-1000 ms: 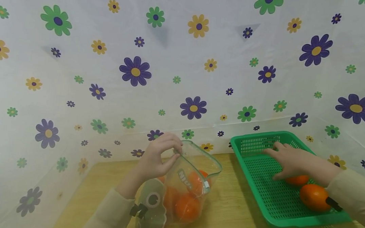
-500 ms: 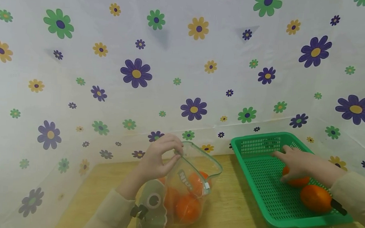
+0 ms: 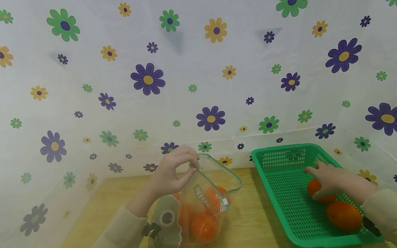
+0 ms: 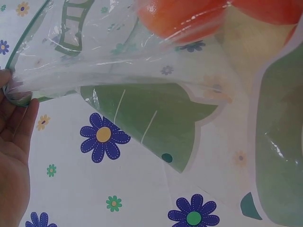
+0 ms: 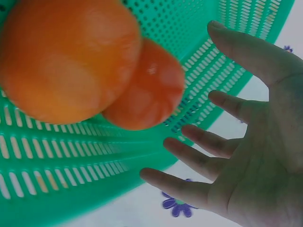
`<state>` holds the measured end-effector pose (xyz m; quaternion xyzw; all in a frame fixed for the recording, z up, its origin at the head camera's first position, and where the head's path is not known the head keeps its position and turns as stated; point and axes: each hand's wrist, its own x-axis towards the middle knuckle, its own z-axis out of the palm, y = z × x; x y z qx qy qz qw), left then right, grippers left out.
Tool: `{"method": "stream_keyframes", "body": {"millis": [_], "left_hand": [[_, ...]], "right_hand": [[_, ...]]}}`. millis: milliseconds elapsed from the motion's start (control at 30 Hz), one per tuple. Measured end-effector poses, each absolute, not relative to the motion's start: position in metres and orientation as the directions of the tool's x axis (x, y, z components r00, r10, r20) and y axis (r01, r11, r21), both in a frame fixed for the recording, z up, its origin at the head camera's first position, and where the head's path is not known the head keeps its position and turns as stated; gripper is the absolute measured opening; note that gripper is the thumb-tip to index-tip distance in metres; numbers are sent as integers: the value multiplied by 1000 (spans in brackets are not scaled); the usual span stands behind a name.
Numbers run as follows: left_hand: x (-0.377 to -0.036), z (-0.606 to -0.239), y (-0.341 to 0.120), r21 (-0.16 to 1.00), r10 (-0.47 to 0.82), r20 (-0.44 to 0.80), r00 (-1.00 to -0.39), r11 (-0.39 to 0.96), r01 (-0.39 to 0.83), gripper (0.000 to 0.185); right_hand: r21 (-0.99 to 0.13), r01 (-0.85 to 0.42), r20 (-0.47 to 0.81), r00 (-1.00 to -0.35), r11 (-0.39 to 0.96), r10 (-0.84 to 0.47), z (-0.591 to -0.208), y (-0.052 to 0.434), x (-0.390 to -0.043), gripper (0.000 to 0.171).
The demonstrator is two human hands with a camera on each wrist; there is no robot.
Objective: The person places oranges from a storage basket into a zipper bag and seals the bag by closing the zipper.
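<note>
Clear crinkly plastic zip bag [image 3: 195, 205] with a green cartoon print: left hand [image 3: 173, 171] pinches its rim, mouth held open, round orange fruits [image 3: 203, 225] inside. Right hand [image 3: 329, 177] is over the green perforated plastic basket [image 3: 281, 201], fingers spread and relaxed beside a smooth orange fruit [image 3: 315, 188], gripping nothing; second, larger orange [image 3: 344, 215] just beside it. Both containers on the wooden table [image 3: 247, 229].

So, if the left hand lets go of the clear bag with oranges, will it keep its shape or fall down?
The clear bag would probably slump: its thin film creases where the left hand pinches the rim. The oranges inside look heavy for such film, so it may tip. Being round, they could roll out.
</note>
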<state>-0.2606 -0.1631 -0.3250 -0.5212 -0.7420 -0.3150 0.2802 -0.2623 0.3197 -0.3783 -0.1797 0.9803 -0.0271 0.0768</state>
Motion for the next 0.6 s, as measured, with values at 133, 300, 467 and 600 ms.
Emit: {"method": "stream_keyframes", "body": {"millis": [133, 300, 467, 600], "left_hand": [[-261, -326, -163, 167, 596, 749, -290, 254, 953, 22], [-260, -325, -163, 185, 593, 741, -314, 269, 945, 19], [-259, -325, -163, 198, 590, 739, -326, 273, 941, 19], [-260, -326, -162, 184, 587, 748, -311, 266, 946, 21]], "right_hand": [[-95, -352, -145, -921, 931, -362, -385, 330, -266, 77], [-144, -329, -174, -920, 933, -351, -387, 341, -270, 75], [-167, -308, -213, -916, 936, -340, -385, 344, -272, 73], [-167, -303, -244, -909, 938, -337, -383, 342, -275, 71]]}}
